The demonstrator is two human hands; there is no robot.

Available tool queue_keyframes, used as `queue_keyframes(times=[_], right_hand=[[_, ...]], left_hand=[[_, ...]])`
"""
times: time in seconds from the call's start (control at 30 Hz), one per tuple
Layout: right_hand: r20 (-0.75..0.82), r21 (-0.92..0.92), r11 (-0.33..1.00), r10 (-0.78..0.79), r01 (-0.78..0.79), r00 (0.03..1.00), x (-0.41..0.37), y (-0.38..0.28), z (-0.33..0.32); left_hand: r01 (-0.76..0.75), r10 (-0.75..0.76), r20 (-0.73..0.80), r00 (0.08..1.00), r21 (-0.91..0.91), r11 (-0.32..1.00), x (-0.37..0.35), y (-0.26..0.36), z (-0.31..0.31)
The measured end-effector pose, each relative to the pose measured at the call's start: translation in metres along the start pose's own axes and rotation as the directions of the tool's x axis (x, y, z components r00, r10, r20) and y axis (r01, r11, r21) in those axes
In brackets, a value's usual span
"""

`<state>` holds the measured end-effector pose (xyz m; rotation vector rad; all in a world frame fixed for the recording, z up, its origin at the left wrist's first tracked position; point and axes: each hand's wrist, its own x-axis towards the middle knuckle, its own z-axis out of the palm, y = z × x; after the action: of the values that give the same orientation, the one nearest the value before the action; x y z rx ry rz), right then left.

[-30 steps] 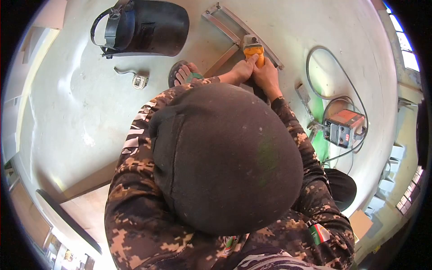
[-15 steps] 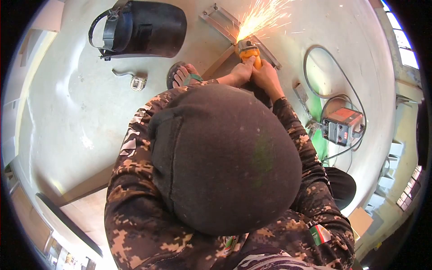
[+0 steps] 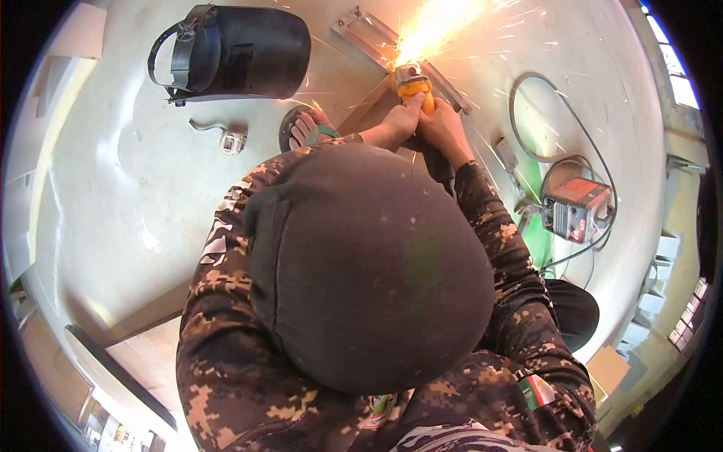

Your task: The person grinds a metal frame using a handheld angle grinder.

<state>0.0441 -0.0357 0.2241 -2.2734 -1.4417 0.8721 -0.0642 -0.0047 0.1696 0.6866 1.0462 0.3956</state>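
Both of my hands are wrapped round a yellow angle grinder (image 3: pixel 414 84) at the top of the head view. My left hand (image 3: pixel 401 123) grips it from the left, and my right hand (image 3: pixel 444 129) closes on its body from the right. The grinder's front end meets a metal frame (image 3: pixel 369 32) lying on the floor. Bright sparks (image 3: pixel 444 30) spray from the contact up and to the right, hiding part of the frame and the disc. Below the hands, a dark cap and camouflage sleeves fill the middle.
A black welding helmet (image 3: pixel 252 53) lies on the floor at the upper left, above a tape measure (image 3: pixel 232 142). My sandalled foot (image 3: pixel 309 129) is left of the metal frame. On the right stand a welding machine (image 3: pixel 577 211) and its looped cable (image 3: pixel 514 113).
The spark spray has grown larger and brighter, with streaks scattering wider, some near the foot. Both hands keep their hold on the angle grinder, which has shifted slightly left and up.
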Motion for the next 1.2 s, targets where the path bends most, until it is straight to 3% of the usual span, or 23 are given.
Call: queue_keyframes(times=[0.1, 0.17, 0.3, 0.5, 0.6, 0.7, 0.8, 0.9, 0.97, 1.07, 1.2], right_hand=[[-0.065, 0.038, 0.999, -0.007, 0.009, 0.998, -0.002, 0.002, 0.004], [-0.045, 0.007, 1.0, 0.001, -0.001, 0.999, 0.001, 0.002, 0.003], [-0.017, 0.007, 1.0, 0.009, -0.008, 1.0, 0.0, 0.001, 0.001], [-0.019, -0.017, 1.0, 0.023, -0.023, 1.0, 0.005, 0.001, 0.003], [-0.045, 0.008, 1.0, 0.016, -0.016, 0.999, 0.003, 0.002, 0.003], [-0.039, -0.034, 0.999, -0.019, 0.017, 0.999, 0.006, 0.0, 0.005], [-0.05, 0.016, 1.0, 0.02, -0.019, 0.999, 0.001, 0.004, 0.007], [-0.059, 0.02, 1.0, 0.016, -0.015, 0.998, 0.001, 0.006, 0.008], [-0.089, -0.021, 1.0, -0.019, 0.017, 0.996, 0.002, 0.007, 0.007], [-0.145, 0.021, 0.999, 0.035, -0.032, 0.989, -0.002, 0.002, 0.012], [-0.145, 0.051, 0.999, 0.018, -0.011, 0.989, 0.005, 0.014, 0.021]], left_hand=[[-0.045, 0.05, -0.039, 0.998, 0.138, 0.989, 0.014, -0.011, -0.003], [-0.02, 0.02, -0.015, 1.0, 0.052, 0.998, 0.013, -0.008, -0.002], [-0.033, 0.033, 0.011, 0.999, 0.096, 0.995, 0.014, -0.009, -0.005], [0.03, -0.031, 0.048, 0.998, 0.02, 0.999, 0.008, -0.001, -0.005], [-0.038, 0.04, -0.013, 0.999, 0.145, 0.989, 0.013, -0.003, -0.004], [-0.027, 0.026, 0.034, 0.999, 0.022, 0.999, -0.002, 0.007, -0.005], [0.056, -0.06, 0.074, 0.995, 0.053, 0.997, -0.001, 0.006, -0.005], [-0.041, 0.035, 0.035, 0.999, 0.184, 0.982, 0.017, -0.007, -0.01], [-0.036, 0.023, 0.13, 0.991, 0.102, 0.994, 0.024, -0.012, -0.012], [-0.141, 0.129, 0.114, 0.985, 0.102, 0.985, 0.023, -0.011, -0.011], [-0.156, 0.145, 0.127, 0.981, 0.078, 0.985, 0.018, -0.013, -0.012]])
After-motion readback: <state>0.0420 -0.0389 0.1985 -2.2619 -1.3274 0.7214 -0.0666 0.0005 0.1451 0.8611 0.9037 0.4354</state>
